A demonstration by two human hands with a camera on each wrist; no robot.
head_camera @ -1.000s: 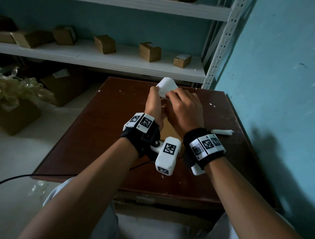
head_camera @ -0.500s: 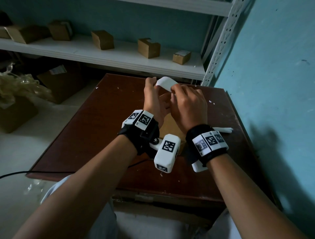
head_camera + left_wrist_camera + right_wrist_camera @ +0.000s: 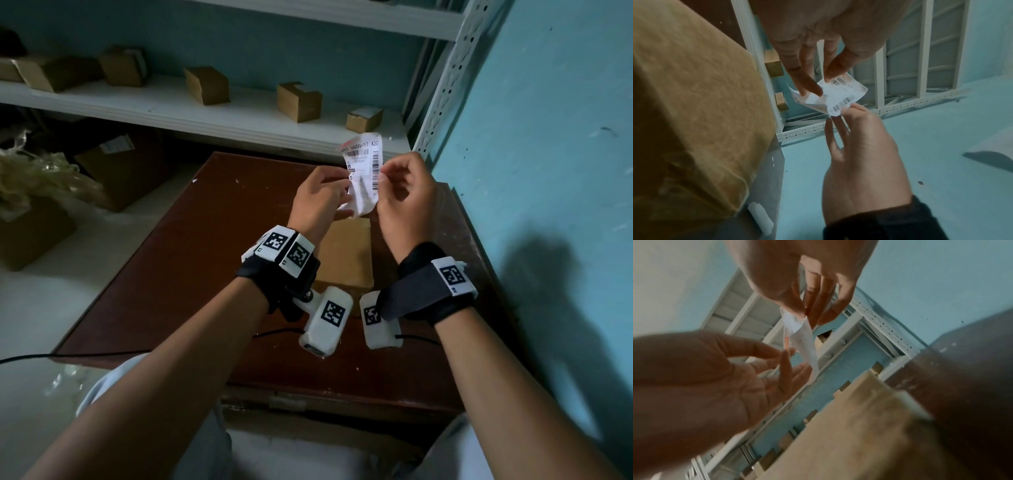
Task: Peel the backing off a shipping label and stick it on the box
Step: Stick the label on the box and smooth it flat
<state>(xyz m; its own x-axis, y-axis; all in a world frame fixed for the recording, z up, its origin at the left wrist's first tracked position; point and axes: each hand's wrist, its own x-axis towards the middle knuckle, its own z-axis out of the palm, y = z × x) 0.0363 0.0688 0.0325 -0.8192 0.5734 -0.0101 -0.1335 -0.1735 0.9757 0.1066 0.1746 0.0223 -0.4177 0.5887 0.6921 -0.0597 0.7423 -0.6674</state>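
Note:
A white shipping label [image 3: 363, 164] with barcodes is held upright in the air above a brown cardboard box [image 3: 346, 255] on the dark wooden table [image 3: 191, 274]. My left hand [image 3: 344, 185] pinches the label's left edge and my right hand [image 3: 385, 174] pinches its right edge. In the left wrist view my left hand [image 3: 818, 81] has thumb and fingers on the label [image 3: 844, 95], with the box [image 3: 694, 97] close at the left. In the right wrist view a plain white layer [image 3: 807, 345] curls away from the printed sheet, under my right hand [image 3: 804, 313].
Behind the table runs a white shelf [image 3: 205, 116] with several small cardboard boxes [image 3: 298, 101]. A teal wall [image 3: 548, 137] stands close on the right. Larger boxes [image 3: 116, 168] and crumpled plastic [image 3: 34, 178] sit on the floor at left. A black cable [image 3: 68, 356] crosses the table's near edge.
Both hands have risen and moved slightly apart. The label, curled with its blank side showing before, now stands flatter with its printed face towards me. My right wrist has turned.

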